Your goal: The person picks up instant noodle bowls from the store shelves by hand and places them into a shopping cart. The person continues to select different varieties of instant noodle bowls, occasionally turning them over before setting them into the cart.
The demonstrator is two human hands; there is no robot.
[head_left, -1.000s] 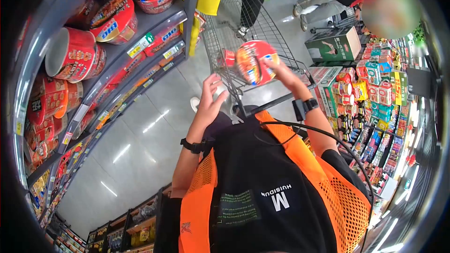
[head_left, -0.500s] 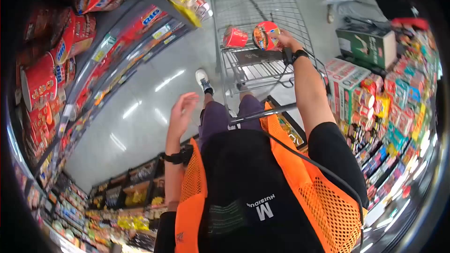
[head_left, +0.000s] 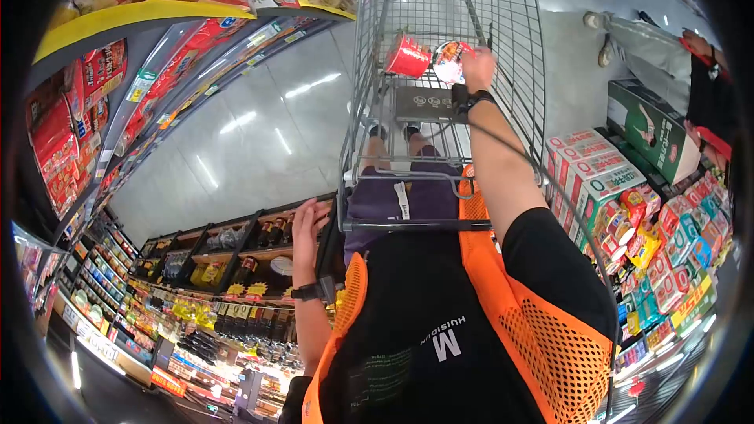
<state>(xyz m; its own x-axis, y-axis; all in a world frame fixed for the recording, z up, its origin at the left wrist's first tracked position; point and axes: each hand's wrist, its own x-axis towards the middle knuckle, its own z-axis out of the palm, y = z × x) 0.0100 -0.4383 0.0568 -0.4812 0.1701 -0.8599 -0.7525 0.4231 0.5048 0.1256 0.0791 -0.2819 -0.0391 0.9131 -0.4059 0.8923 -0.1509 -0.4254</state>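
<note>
My right hand [head_left: 479, 69] reaches into the shopping cart [head_left: 537, 71], its fingers closed on the edge of an instant noodle cup [head_left: 449, 63] whose printed lid is turned up toward me. Just left of it, a red instant noodle cup [head_left: 408, 56] leans over inside the cart. My left hand [head_left: 308, 228] hangs in the air left of the cart handle [head_left: 416, 225], fingers apart and holding nothing.
Shelves with red noodle packs [head_left: 59, 137] rise on the left. Stacked boxes [head_left: 593, 161], a large green box [head_left: 653, 127] and piled packets stand on the right. A person in grey trousers [head_left: 644, 39] is beyond the cart. Bottle shelves [head_left: 259, 255] lie lower left.
My view and body have turned, and the cart now points straight ahead. The right hand has brought its noodle cup closer to the other cup. My left hand stays raised and free.
</note>
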